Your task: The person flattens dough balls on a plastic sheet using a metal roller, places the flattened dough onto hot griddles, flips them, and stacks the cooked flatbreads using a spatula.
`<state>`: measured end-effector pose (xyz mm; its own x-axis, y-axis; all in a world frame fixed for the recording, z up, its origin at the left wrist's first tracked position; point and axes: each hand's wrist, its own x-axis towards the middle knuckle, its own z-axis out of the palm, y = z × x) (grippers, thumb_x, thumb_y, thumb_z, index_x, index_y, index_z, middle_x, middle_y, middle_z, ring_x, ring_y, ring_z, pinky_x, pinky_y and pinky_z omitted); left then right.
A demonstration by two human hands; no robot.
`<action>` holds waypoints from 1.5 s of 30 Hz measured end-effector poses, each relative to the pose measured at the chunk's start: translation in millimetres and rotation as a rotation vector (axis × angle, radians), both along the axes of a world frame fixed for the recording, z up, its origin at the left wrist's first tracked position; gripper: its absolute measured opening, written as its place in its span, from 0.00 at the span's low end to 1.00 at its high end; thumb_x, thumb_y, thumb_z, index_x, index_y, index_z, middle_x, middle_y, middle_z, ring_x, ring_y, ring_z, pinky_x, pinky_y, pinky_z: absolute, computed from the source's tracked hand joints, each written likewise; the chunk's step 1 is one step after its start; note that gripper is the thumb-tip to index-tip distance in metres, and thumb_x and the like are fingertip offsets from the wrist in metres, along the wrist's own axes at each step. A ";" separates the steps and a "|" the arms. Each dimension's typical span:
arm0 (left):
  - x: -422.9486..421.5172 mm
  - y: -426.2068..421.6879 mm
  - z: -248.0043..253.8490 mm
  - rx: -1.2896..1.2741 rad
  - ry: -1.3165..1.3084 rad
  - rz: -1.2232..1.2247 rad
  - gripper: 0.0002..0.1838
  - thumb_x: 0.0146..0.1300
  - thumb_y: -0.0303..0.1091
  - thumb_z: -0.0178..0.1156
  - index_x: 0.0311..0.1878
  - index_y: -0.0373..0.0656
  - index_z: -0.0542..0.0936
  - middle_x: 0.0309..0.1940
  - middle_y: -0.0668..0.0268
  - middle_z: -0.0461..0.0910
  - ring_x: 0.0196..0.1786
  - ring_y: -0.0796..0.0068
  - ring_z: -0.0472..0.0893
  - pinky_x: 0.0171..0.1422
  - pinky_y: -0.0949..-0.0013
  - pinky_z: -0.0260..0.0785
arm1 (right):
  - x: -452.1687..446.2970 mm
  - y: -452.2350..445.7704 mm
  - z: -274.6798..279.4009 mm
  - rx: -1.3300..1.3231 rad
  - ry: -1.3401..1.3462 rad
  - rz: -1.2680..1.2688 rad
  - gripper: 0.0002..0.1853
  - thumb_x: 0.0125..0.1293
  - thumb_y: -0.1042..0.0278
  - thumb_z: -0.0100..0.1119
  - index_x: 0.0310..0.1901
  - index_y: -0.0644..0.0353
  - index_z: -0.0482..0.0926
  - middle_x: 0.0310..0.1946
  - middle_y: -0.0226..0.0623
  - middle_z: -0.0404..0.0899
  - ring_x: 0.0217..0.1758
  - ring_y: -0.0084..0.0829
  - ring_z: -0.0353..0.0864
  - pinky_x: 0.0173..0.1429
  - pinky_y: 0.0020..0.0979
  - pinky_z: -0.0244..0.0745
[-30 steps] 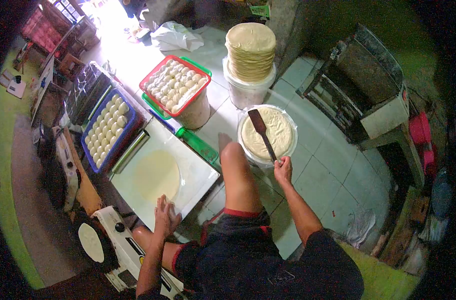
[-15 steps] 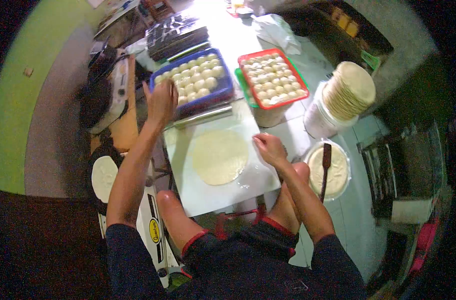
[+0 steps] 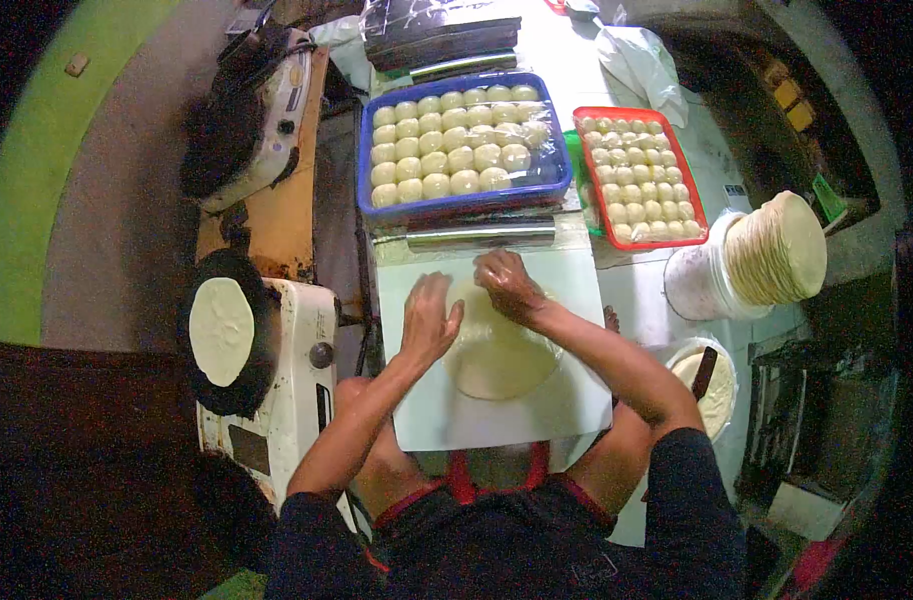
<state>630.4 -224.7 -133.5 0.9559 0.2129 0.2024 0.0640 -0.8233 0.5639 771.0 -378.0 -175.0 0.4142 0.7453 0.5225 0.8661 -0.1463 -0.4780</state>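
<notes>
At nine o'clock from the dough sheet point(image 3: 502, 367), a flatbread point(image 3: 222, 332) lay on a black griddle point(image 3: 264, 340). The left hand point(image 3: 430, 320), grasping nothing, was at the sheet's ten o'clock edge. The sheet lay on a white board point(image 3: 557, 425); at its twelve o'clock the right hand point(image 3: 510, 287) was curled, its hold impossible to tell. Stacked flatbreads point(image 3: 782, 250) stood at two o'clock.

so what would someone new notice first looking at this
Probably the rows of dough balls packed in the blue tray at top centre, with a red tray of more to its right. Next, the tall stack of pale rounds on a white bucket at right. Centrally, the left hand and right hand are at a thin dough sheet.
</notes>
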 end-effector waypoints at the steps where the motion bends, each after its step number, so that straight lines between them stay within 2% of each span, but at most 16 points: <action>1: 1.5 1.9 -7.5 0.054 -0.015 0.017 0.21 0.59 0.34 0.67 0.56 0.41 0.80 0.62 0.48 0.75 0.68 0.40 0.68 0.73 0.43 0.59 | 4.7 -0.4 -2.1 0.048 -0.008 0.063 0.05 0.62 0.68 0.62 0.38 0.57 0.84 0.36 0.46 0.81 0.44 0.48 0.81 0.48 0.51 0.74; 3: 3.0 10.3 -18.0 0.113 -0.053 -0.023 0.21 0.59 0.34 0.68 0.57 0.43 0.81 0.67 0.49 0.72 0.72 0.36 0.63 0.75 0.41 0.56 | 22.2 -1.2 2.1 -0.293 0.549 0.106 0.07 0.63 0.70 0.63 0.41 0.60 0.82 0.39 0.48 0.82 0.45 0.50 0.82 0.48 0.50 0.76; 5: -0.5 18.8 -22.9 0.119 -0.089 -0.159 0.20 0.59 0.33 0.69 0.56 0.45 0.81 0.72 0.51 0.68 0.75 0.32 0.59 0.77 0.40 0.53 | 43.1 -7.4 16.1 -0.663 0.637 0.215 0.09 0.65 0.68 0.64 0.43 0.61 0.80 0.40 0.49 0.82 0.44 0.51 0.82 0.48 0.50 0.77; 8: -6.5 12.1 -35.0 -0.024 -0.069 -0.253 0.12 0.63 0.33 0.67 0.48 0.45 0.80 0.63 0.52 0.77 0.70 0.47 0.71 0.77 0.41 0.55 | 69.9 -4.6 92.9 -1.354 0.187 0.499 0.18 0.65 0.55 0.69 0.44 0.63 0.81 0.41 0.43 0.84 0.44 0.41 0.83 0.47 0.44 0.77; 11: -16.7 -11.9 -23.2 -0.383 0.048 -0.071 0.09 0.74 0.38 0.56 0.43 0.42 0.75 0.46 0.53 0.83 0.51 0.55 0.83 0.63 0.51 0.69 | 76.6 -29.3 54.1 -0.772 1.078 0.731 0.24 0.64 0.52 0.69 0.55 0.60 0.80 0.48 0.41 0.84 0.54 0.42 0.82 0.60 0.37 0.75; 13: -22.2 -22.7 -6.3 -0.613 0.223 0.211 0.13 0.78 0.41 0.50 0.43 0.41 0.74 0.39 0.52 0.82 0.43 0.57 0.83 0.53 0.56 0.73 | 58.1 -55.1 44.5 -0.591 1.622 0.451 0.36 0.65 0.54 0.69 0.70 0.59 0.67 0.63 0.37 0.73 0.66 0.31 0.70 0.69 0.34 0.66; 15: -22.2 -18.8 -40.5 -0.490 0.031 0.229 0.19 0.79 0.45 0.49 0.42 0.36 0.73 0.29 0.50 0.76 0.32 0.52 0.76 0.40 0.54 0.69 | 35.4 -72.2 33.0 -0.319 1.832 0.446 0.34 0.65 0.60 0.69 0.70 0.60 0.67 0.59 0.34 0.75 0.57 0.26 0.75 0.65 0.26 0.68; 17: -35.3 -14.8 -60.5 -0.443 0.093 0.219 0.22 0.79 0.48 0.49 0.40 0.34 0.72 0.26 0.53 0.74 0.29 0.56 0.73 0.38 0.55 0.69 | 17.4 -74.8 69.4 -0.496 1.521 0.583 0.41 0.64 0.57 0.69 0.75 0.56 0.60 0.63 0.39 0.73 0.68 0.32 0.66 0.73 0.38 0.61; 21: -93.7 -14.4 -10.2 -1.175 0.538 0.099 0.23 0.78 0.53 0.51 0.34 0.43 0.75 0.22 0.71 0.71 0.24 0.77 0.67 0.28 0.65 0.61 | -23.8 -59.3 132.5 -0.731 1.444 0.639 0.39 0.66 0.68 0.65 0.77 0.52 0.59 0.63 0.37 0.73 0.63 0.29 0.69 0.71 0.36 0.63; 25: -175.3 -3.0 66.3 -1.282 0.573 -0.011 0.25 0.73 0.57 0.57 0.36 0.41 0.80 0.24 0.76 0.72 0.27 0.82 0.68 0.30 0.70 0.63 | -87.8 -3.6 218.8 -0.954 1.402 0.715 0.37 0.67 0.73 0.65 0.76 0.52 0.62 0.62 0.36 0.76 0.61 0.31 0.76 0.69 0.35 0.68; 27: -238.5 13.5 102.1 -1.053 0.560 0.098 0.24 0.72 0.55 0.60 0.51 0.41 0.80 0.41 0.68 0.81 0.46 0.76 0.76 0.53 0.70 0.69 | -131.8 43.9 254.5 -1.062 1.233 0.844 0.38 0.66 0.70 0.67 0.76 0.52 0.62 0.65 0.37 0.74 0.66 0.32 0.72 0.73 0.36 0.64; 31: -379.7 76.2 153.9 -1.121 0.392 0.380 0.18 0.66 0.46 0.68 0.50 0.42 0.80 0.43 0.67 0.82 0.47 0.76 0.78 0.55 0.67 0.72 | -231.1 158.1 268.1 -1.007 0.873 1.211 0.40 0.63 0.63 0.70 0.75 0.54 0.63 0.72 0.42 0.68 0.75 0.36 0.64 0.78 0.38 0.58; 37: -570.1 173.2 295.4 -0.586 0.140 0.926 0.18 0.65 0.40 0.70 0.54 0.44 0.79 0.40 0.65 0.85 0.39 0.75 0.82 0.46 0.68 0.76 | -399.1 325.6 336.5 -0.772 0.477 1.372 0.36 0.61 0.71 0.67 0.73 0.57 0.68 0.66 0.43 0.76 0.67 0.37 0.75 0.71 0.37 0.69; 39: -614.3 188.4 308.1 -0.536 0.032 1.020 0.24 0.66 0.39 0.68 0.62 0.40 0.76 0.44 0.61 0.86 0.43 0.73 0.84 0.51 0.66 0.77 | -444.2 369.7 333.5 -0.802 0.597 1.386 0.38 0.60 0.68 0.67 0.73 0.57 0.67 0.60 0.41 0.81 0.60 0.38 0.80 0.66 0.36 0.74; 43: -685.5 205.3 232.2 -0.200 -0.071 0.915 0.24 0.66 0.38 0.67 0.60 0.33 0.79 0.47 0.61 0.87 0.46 0.72 0.84 0.54 0.66 0.77 | -521.8 410.5 285.7 -0.617 -0.036 1.399 0.23 0.58 0.68 0.64 0.58 0.56 0.83 0.46 0.41 0.88 0.45 0.34 0.85 0.52 0.39 0.79; 45: -695.4 176.0 200.1 -0.302 0.197 0.966 0.20 0.66 0.37 0.67 0.57 0.36 0.82 0.48 0.57 0.87 0.50 0.67 0.85 0.62 0.61 0.74 | -548.5 422.7 183.4 -0.422 -0.390 1.373 0.10 0.55 0.70 0.62 0.37 0.61 0.87 0.36 0.54 0.86 0.38 0.51 0.87 0.45 0.49 0.83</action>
<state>-65.0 -48.8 66.6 0.3604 0.9239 -0.1289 0.7370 -0.1973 0.6464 222.5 44.8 8.4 -0.8315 0.5492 0.0842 0.4993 0.8051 -0.3203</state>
